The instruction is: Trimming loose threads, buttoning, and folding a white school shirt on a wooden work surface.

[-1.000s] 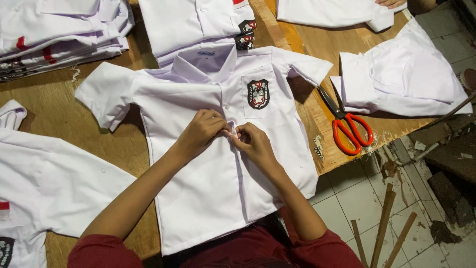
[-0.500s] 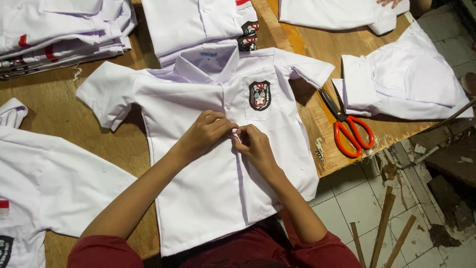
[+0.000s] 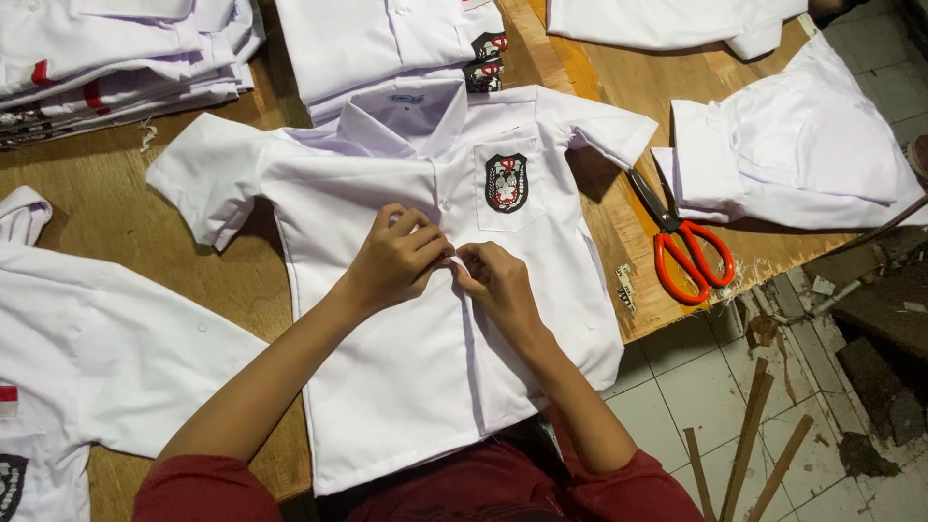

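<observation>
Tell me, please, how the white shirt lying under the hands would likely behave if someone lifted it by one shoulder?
The white shirt would probably go floppy: its thin cloth already wrinkles around the left hand and right hand. It looks light for its size. The hem hanging over the wooden table edge suggests it could slide off easily.

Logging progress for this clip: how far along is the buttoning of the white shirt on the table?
Done: the white shirt lies flat, front up, collar spread. In hand: left hand and right hand pinch the placket mid-chest. Left: the front below the hands; whether it is closed there cannot be told. Folded shirts are stacked at the far edge.
</observation>
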